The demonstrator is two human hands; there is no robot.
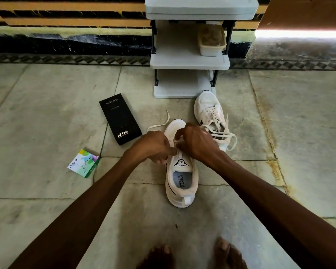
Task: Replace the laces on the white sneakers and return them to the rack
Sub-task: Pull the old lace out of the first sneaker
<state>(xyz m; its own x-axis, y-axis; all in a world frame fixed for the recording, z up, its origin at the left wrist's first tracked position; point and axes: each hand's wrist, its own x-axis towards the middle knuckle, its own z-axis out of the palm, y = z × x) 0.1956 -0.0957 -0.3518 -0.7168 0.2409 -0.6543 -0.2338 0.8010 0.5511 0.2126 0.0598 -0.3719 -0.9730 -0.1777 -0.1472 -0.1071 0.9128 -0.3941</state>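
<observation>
A white sneaker [181,183] stands on the floor in front of me, toe pointing away, its tongue marked SPEED. Over its eyelets, my left hand [153,147] and my right hand [195,141] both pinch its white lace [159,126], whose loose end trails off to the left of the toe. A second white sneaker [209,111] with loose laces lies behind and to the right. The white rack [189,61] stands beyond it against the wall.
A black vivo box [120,119] lies left of the shoes, and a small Odonil packet [83,163] lies nearer to me on the left. A lidded container [211,39] sits on the rack's middle shelf. My bare feet [192,257] show at the bottom edge.
</observation>
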